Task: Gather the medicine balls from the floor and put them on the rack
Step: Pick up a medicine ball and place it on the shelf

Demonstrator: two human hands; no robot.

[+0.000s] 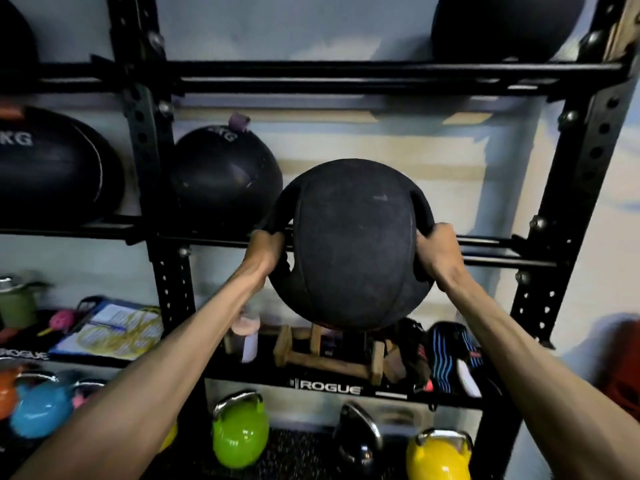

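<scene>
Both the left hand (265, 249) and the right hand (438, 249) gripped the side handles of the medicine ball (349, 244) before the black rack (346, 77). A green kettlebell (240, 434) stood on the dark floor (298, 452) below, near a pale wall (381, 140).

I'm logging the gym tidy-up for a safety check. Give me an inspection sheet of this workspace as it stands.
Surface: rack, black, middle rails partly filled.
Job's things: handled ball held up in front of the middle rails; other ball resting on them, to its left.
Clutter: wooden blocks and wraps on the lower shelf; green kettlebell on the floor.
Hands: left hand and right hand each grip a handle.
Cables: yellow cord coiled on papers.
Surroundings: pale wall behind.
</scene>
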